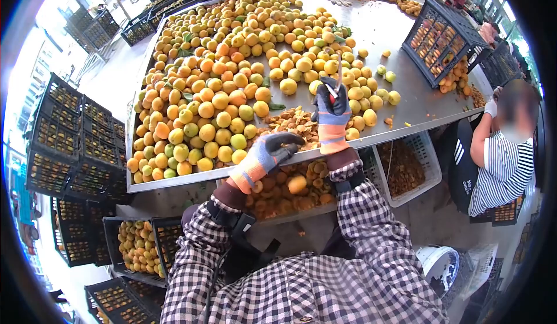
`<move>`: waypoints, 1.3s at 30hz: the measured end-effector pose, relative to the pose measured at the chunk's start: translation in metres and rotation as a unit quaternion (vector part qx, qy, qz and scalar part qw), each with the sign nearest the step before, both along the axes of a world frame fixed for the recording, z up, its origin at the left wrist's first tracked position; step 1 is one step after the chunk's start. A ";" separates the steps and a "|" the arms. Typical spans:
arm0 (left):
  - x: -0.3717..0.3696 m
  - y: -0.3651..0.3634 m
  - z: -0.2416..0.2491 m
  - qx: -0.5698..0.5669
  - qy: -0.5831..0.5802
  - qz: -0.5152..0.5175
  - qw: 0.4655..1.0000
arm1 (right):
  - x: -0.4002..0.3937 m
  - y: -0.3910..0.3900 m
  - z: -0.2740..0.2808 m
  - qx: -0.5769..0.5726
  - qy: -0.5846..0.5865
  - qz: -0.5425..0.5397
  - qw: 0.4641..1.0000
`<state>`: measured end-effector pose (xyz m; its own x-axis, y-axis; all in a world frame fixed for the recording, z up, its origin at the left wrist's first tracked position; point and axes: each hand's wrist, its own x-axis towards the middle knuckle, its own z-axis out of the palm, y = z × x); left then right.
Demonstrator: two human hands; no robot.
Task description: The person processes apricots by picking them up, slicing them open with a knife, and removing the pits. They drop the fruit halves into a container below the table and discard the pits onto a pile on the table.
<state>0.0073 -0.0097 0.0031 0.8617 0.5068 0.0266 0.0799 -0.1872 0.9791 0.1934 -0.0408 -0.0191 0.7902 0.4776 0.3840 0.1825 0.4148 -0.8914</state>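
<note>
Both my hands wear orange and grey gloves with dark fingers. My left hand (266,157) is over the table's front edge, its fingers apart and pointing right, with nothing seen in it. My right hand (333,112) is closed around a knife (339,71) with a red part near the grip and the blade pointing up. Between and behind my hands is a heap of pits (296,122) on the metal table (415,100). Many yellow-orange fruits (206,109) are piled on the left and middle. Below the edge, a bin (290,213) holds opened fruit (296,184).
A white basket (435,170) of pits stands right of the bin. On the table's right, a dark crate (428,39) lies tipped with fruit spilling out. A person in a striped shirt (505,170) sits at the right. Stacked crates (72,144) stand left, a white bucket (438,260) lower right.
</note>
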 end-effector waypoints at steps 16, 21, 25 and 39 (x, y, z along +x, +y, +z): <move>0.036 0.094 -0.043 0.535 0.354 0.249 0.725 | -0.008 -0.033 0.029 -0.087 -0.071 0.061 0.992; 0.006 0.096 -0.051 0.265 -0.052 0.212 0.939 | -0.014 -0.037 0.026 -0.136 0.101 0.239 0.956; -0.009 0.055 -0.007 -0.192 -0.176 0.136 0.956 | -0.023 -0.033 0.009 -0.154 0.023 0.276 0.948; -0.020 0.041 0.011 -0.162 -0.170 0.097 0.967 | -0.037 -0.047 -0.025 -0.261 -0.262 0.226 0.901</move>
<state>-0.0124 0.0317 0.0141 0.7183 0.6879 0.1045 -0.2540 0.1195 0.9598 0.1565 -0.0880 -0.0443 0.2452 0.9288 0.2780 0.5535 0.1013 -0.8267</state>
